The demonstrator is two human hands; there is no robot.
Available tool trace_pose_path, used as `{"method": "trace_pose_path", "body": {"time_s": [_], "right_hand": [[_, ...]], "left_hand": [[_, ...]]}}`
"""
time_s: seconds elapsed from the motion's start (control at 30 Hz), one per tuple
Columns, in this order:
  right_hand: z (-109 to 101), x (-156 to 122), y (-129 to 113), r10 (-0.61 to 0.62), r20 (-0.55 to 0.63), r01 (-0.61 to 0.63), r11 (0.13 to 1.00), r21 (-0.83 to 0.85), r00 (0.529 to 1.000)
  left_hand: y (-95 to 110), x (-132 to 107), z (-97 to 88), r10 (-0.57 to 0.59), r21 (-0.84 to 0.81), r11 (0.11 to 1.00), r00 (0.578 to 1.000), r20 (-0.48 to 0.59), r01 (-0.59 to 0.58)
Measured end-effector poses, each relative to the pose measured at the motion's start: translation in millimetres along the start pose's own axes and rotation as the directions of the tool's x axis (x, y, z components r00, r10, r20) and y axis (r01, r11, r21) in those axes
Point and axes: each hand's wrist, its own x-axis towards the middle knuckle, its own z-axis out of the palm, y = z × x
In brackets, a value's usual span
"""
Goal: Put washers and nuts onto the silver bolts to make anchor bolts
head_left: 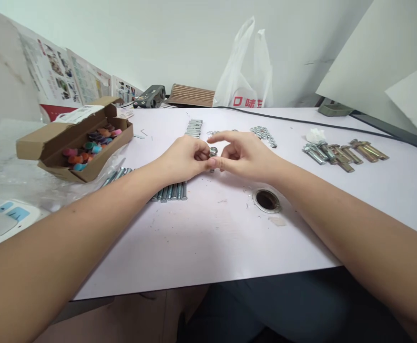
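Observation:
Both my hands meet over the middle of the white table point(201, 238). My left hand point(183, 159) is closed round a silver bolt with a nut point(213, 152), which shows between the two hands. My right hand point(242, 155) pinches the same bolt end with thumb and fingers, its index finger stretched out above it. A row of silver threaded bolts point(170, 192) lies on the table just under my left wrist.
An open cardboard box point(56, 147) of coloured caps stands at the left. Small silver parts point(264, 135) and a stack of sleeves point(194, 127) lie behind the hands. Anchor bolts point(344, 153) lie at the right. A cable hole point(266, 200) sits near my right wrist. A plastic bag point(246, 81) stands at the back.

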Motion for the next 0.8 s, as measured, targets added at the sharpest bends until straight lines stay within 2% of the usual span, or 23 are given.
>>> {"method": "trace_pose_path", "body": {"time_s": [0.1, 0.23, 0.43, 0.6, 0.8], "right_hand": [[-2.7, -3.4, -0.1, -0.026, -0.029, 0.027, 1.000, 0.014, 0.999], [-3.9, -5.2, 0.7, 0.088, -0.100, -0.086, 0.996, 0.029, 0.991], [2.9, -1.0, 0.5, 0.043, -0.037, -0.042, 0.998, 0.035, 0.998], [1.2, -1.1, 0.1, 0.130, -0.087, -0.125, 0.991, 0.054, 0.988], [-5.1, -4.8, -0.8, 0.003, -0.042, 0.001, 0.996, 0.084, 0.999]], "left_hand": [[-0.7, -1.2, 0.4, 0.022, -0.041, 0.999, 1.000, 0.015, -0.021], [-2.1, -1.4, 1.3, 0.028, -0.057, 0.998, 1.000, 0.006, -0.027], [-2.6, -1.2, 1.6, 0.036, -0.064, 0.997, 0.999, 0.019, -0.034], [-3.1, -1.1, 1.9, 0.013, -0.094, 0.996, 1.000, 0.023, -0.011], [-1.6, -0.4, -0.3, 0.006, -0.109, 0.994, 1.000, 0.028, -0.003]]}}
